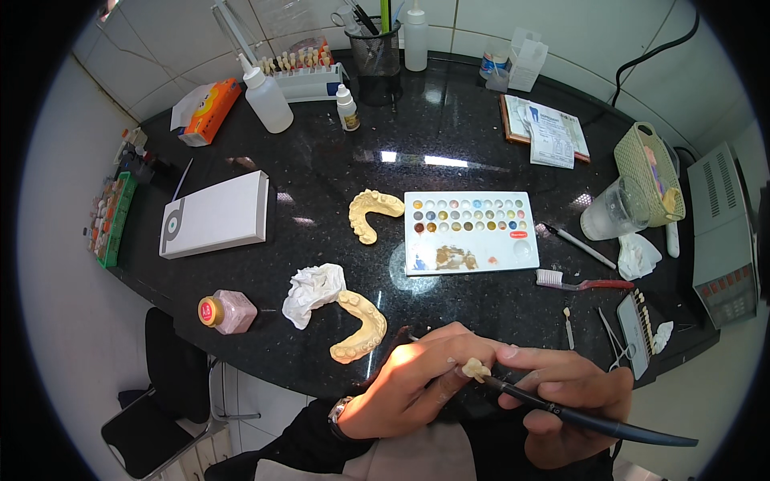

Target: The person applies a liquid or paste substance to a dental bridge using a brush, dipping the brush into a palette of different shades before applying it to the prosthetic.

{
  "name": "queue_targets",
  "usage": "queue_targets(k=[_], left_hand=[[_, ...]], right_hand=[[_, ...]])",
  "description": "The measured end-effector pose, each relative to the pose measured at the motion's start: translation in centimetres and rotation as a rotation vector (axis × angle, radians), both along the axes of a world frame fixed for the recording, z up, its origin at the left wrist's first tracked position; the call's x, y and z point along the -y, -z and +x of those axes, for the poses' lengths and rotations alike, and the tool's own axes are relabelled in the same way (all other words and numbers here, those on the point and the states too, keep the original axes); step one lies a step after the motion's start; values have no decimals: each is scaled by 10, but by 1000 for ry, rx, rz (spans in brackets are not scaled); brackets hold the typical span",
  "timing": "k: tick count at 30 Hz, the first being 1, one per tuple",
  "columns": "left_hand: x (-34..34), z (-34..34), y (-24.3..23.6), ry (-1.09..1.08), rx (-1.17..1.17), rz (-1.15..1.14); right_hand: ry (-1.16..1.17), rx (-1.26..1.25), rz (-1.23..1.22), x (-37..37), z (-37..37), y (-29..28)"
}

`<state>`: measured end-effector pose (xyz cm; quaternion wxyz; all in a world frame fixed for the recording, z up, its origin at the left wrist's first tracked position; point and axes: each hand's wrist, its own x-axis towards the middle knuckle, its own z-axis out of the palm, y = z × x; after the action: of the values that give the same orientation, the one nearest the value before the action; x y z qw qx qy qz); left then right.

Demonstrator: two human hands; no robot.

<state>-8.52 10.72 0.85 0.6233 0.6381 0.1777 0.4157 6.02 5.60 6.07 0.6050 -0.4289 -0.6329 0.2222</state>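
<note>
My left hand (pixel 421 381) is closed, pinching a small cream-coloured dental crown (pixel 475 368) at the table's front edge. A thin dark tip pokes out beyond its knuckles; what it belongs to is hidden. My right hand (pixel 573 393) grips a fine brush (pixel 585 416) with a dark handle, its tip against the crown. Ahead of both hands lies a white palette (pixel 513 261) with rows of coloured paste wells and brown smears. One yellowish dental cast (pixel 366 210) sits beside the palette's left edge. Another cast (pixel 370 329) lies nearer, touching a crumpled white tissue (pixel 313 295).
Rightward lie a toothbrush (pixel 589 284), a pen-like tool (pixel 581 247), scissors-like forceps (pixel 613 341), a shade guide (pixel 634 345) and a plastic cup (pixel 609 215). To the left are a pink jar (pixel 230 312) and a white box (pixel 216 216). Squeeze bottles (pixel 269 100) stand behind.
</note>
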Motion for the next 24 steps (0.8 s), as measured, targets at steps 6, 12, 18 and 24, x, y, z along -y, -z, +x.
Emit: queue_targets(k=[6, 12, 18, 24], left_hand=[[-1, 1, -1, -3, -4, -4], [0, 1, -1, -13, -14, -2], [0, 2, -2, -9, 7, -1], [0, 1, -3, 1, 9, -6]], right_hand=[[30, -86, -103, 9, 2, 1], [57, -30, -41, 2, -2, 1], [71, -41, 3, -1, -4, 0], [68, -49, 14, -1, -4, 0]])
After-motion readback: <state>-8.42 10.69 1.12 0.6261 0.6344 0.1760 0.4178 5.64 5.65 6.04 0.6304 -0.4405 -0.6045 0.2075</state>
